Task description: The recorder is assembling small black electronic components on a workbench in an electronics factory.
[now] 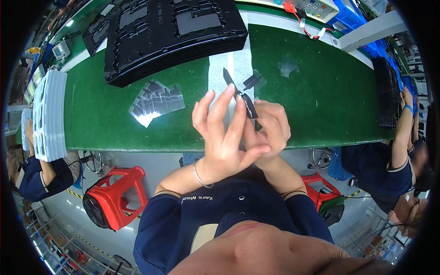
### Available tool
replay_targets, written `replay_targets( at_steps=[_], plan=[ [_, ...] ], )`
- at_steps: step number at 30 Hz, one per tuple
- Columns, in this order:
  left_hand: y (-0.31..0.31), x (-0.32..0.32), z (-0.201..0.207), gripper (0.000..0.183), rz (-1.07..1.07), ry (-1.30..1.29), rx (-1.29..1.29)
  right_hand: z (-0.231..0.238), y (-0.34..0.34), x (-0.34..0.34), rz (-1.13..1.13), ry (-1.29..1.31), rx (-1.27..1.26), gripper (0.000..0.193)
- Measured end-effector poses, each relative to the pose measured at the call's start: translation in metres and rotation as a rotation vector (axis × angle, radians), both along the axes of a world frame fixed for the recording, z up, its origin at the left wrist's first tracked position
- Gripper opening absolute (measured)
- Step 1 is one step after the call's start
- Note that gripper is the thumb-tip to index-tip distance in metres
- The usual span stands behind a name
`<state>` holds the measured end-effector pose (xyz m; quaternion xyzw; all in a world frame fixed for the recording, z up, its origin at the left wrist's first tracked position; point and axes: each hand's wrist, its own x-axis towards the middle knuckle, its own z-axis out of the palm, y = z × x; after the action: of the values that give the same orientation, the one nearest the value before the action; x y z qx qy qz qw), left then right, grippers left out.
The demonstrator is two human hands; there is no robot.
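Over the front part of the green bench, my right hand (271,124) is closed on a slim black part (247,104), held tilted between its fingers; its exact kind I cannot make out. My left hand (222,121) has its fingers spread, with fingertips against or just beside the part's left side. Behind the part, a small clear film with a black strip (252,82) rests at the right edge of a white cloth strip (217,75). To the left, a clear sheet with several dark stickers (156,101) lies on the bench and catches the light.
A tall stack of black moulded trays (174,41) fills the back left. White stacked sheets (51,114) stand at the left end, black trays (386,94) at the right. A clear film piece (288,68) lies right of centre. Co-workers sit on both sides; red stools (117,197) stand below.
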<state>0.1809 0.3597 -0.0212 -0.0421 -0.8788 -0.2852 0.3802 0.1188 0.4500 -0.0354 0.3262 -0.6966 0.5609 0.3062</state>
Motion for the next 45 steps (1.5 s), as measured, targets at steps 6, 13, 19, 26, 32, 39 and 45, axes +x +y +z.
replay_targets(
  at_steps=[6,13,19,26,32,39,45],
  plan=[
    [-0.034,-0.005,-0.008,0.071,-0.329,0.033,0.715,0.01,0.026,-0.008,0.534,-0.687,-0.062,0.011],
    [-0.022,0.007,-0.01,0.061,-0.527,-0.167,1.343,0.011,0.021,-0.003,0.389,-0.623,-0.046,0.019],
    [-0.024,0.012,-0.017,0.058,-0.561,-0.119,1.012,0.023,0.022,-0.016,0.404,-0.505,-0.033,0.02],
    [-0.022,0.007,-0.017,0.052,-0.503,-0.017,0.812,0.018,0.018,-0.009,0.296,-0.321,-0.051,0.02],
    [-0.012,0.008,-0.021,0.049,-0.318,0.05,0.618,0.012,0.013,-0.004,0.11,-0.054,0.02,0.027],
    [-0.005,0.008,-0.02,0.05,-0.248,0.081,0.676,0.014,0.013,-0.001,-0.054,0.206,0.274,0.03],
    [-0.016,0.01,-0.008,0.049,-0.336,-0.061,0.946,0.021,0.027,-0.011,0.311,-0.292,0.043,0.024]
  ],
)
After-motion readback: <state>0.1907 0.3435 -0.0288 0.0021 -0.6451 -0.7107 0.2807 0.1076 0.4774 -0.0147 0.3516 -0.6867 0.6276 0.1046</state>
